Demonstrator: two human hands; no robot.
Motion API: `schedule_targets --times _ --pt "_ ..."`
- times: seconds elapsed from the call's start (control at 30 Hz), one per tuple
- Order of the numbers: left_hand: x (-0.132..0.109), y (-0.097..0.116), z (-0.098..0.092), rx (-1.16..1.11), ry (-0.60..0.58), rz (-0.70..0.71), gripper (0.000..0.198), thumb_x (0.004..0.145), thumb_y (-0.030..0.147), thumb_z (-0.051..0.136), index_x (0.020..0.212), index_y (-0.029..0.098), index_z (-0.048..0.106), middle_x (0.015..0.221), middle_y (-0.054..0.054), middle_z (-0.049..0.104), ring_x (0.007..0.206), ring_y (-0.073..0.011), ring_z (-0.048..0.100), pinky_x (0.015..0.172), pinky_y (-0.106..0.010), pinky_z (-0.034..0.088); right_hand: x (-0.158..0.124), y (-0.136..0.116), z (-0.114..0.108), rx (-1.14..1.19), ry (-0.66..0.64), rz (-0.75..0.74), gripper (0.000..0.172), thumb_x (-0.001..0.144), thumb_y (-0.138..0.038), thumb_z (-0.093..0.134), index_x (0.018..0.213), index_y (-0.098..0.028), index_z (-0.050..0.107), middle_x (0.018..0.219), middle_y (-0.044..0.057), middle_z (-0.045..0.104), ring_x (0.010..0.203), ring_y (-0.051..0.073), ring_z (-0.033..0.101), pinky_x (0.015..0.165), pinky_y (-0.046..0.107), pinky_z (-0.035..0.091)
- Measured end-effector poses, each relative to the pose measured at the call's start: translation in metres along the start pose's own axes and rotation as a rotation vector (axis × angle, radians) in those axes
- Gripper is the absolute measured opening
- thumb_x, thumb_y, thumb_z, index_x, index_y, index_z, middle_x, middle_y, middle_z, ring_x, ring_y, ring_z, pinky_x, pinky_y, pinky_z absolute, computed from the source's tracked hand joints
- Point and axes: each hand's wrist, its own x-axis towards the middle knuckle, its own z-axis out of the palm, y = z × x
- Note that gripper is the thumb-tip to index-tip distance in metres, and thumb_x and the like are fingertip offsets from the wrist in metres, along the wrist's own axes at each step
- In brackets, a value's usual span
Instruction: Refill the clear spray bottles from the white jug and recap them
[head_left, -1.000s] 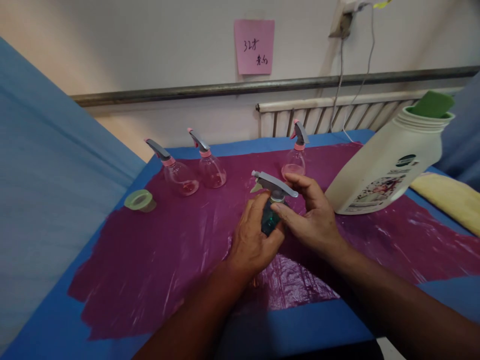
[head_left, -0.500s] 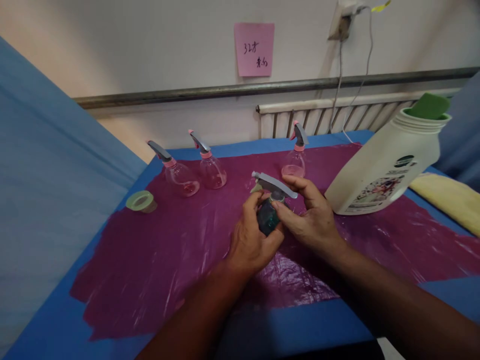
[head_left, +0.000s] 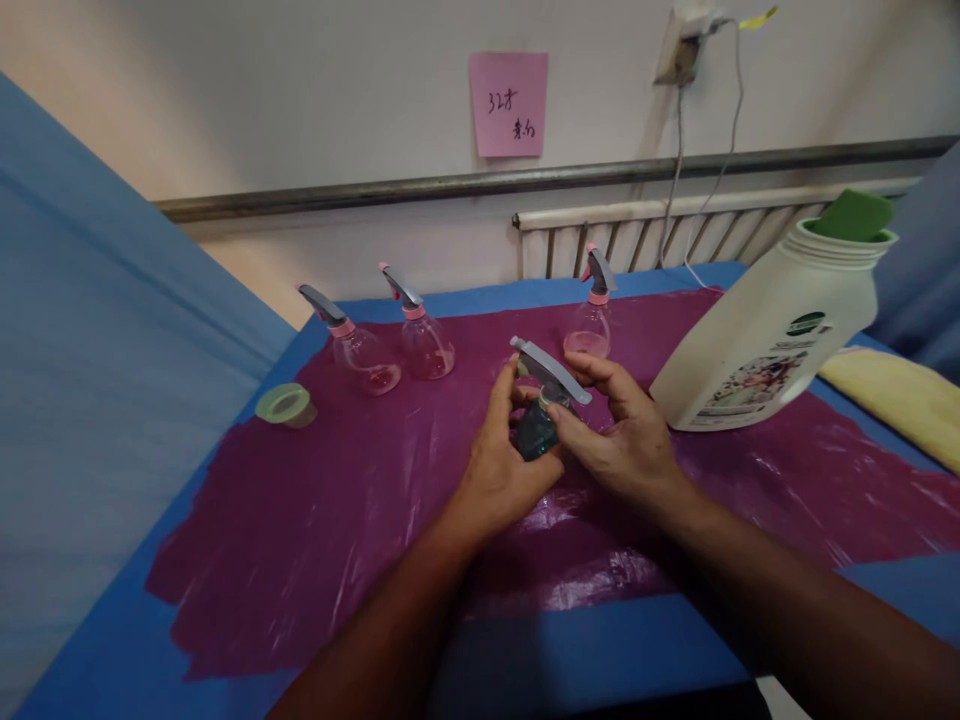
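Between my hands is a small spray bottle (head_left: 537, 430) with a dark green-blue body and a grey trigger head. My left hand (head_left: 501, 458) wraps round its body from the left. At the collar, the thumb and fingers of my right hand (head_left: 619, 425) grip from the right, just below the spray head. Some fingertips of both hands are hidden behind the bottle. A clear spray bottle (head_left: 589, 325) with a pink collar and pink liquid stands just beyond my right hand. Close to the right wrist is a large cream jug (head_left: 772, 330) with a green piece in its mouth.
Two more clear spray bottles, one farther left (head_left: 364, 358) and one beside it (head_left: 426, 345), hold pink liquid. A pale green cup (head_left: 288, 405) sits at the left. Purple plastic sheeting (head_left: 337, 530) covers the blue table. A yellow cloth (head_left: 896, 400) lies at the right edge.
The spray head in my hands has tilted down further to the right. My left fingers have shifted up towards the trigger. Other things stay where they were.
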Motion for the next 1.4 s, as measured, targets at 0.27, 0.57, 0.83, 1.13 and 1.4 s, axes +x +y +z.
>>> schedule_targets --times 0.27,0.57,0.83,1.13,1.4 --pt "0.000 0.009 0.001 -0.014 -0.007 -0.071 0.107 0.092 0.033 0.089 0.177 0.036 0.025 0.149 -0.012 0.063 0.135 -0.0307 0.069 0.117 -0.054 0.059 0.000 0.002 0.001 0.043 0.007 -0.052 0.072 0.098 -0.031 0.082 0.165 -0.031 0.055 0.144 0.010 0.075 0.135 0.027 0.073 0.123 0.053 0.058" --pt "0.001 0.010 0.001 -0.022 -0.013 -0.046 0.104 0.094 0.031 0.086 0.177 0.036 0.025 0.148 -0.011 0.064 0.132 -0.0304 0.069 0.118 -0.058 0.057 -0.001 0.001 -0.001 0.007 -0.036 -0.037 0.064 0.100 -0.026 0.075 0.162 -0.029 0.058 0.144 0.011 0.074 0.131 0.027 0.074 0.117 0.052 0.062" --pt "-0.001 0.010 0.001 -0.016 -0.017 -0.058 0.107 0.091 0.024 0.085 0.178 0.038 0.023 0.151 -0.011 0.062 0.131 -0.0305 0.070 0.116 -0.057 0.059 0.001 0.002 0.002 -0.001 -0.004 -0.056 0.066 0.097 -0.031 0.084 0.158 -0.028 0.061 0.140 0.011 0.076 0.126 0.027 0.075 0.117 0.053 0.062" --pt "-0.001 0.010 0.002 0.004 -0.021 -0.034 0.108 0.092 0.022 0.083 0.179 0.037 0.021 0.151 -0.012 0.063 0.134 -0.0299 0.069 0.120 -0.059 0.056 -0.001 0.001 0.003 0.033 -0.049 -0.030 0.071 0.097 -0.030 0.083 0.163 -0.028 0.058 0.153 0.013 0.072 0.138 0.029 0.072 0.123 0.054 0.059" --pt "-0.002 0.013 0.001 -0.007 -0.023 -0.055 0.108 0.095 0.027 0.085 0.180 0.040 0.020 0.150 -0.011 0.063 0.130 -0.0301 0.070 0.116 -0.059 0.059 -0.002 0.001 0.000 0.066 -0.099 0.013 0.071 0.100 -0.022 0.073 0.168 -0.029 0.053 0.159 0.013 0.068 0.147 0.028 0.068 0.124 0.052 0.059"
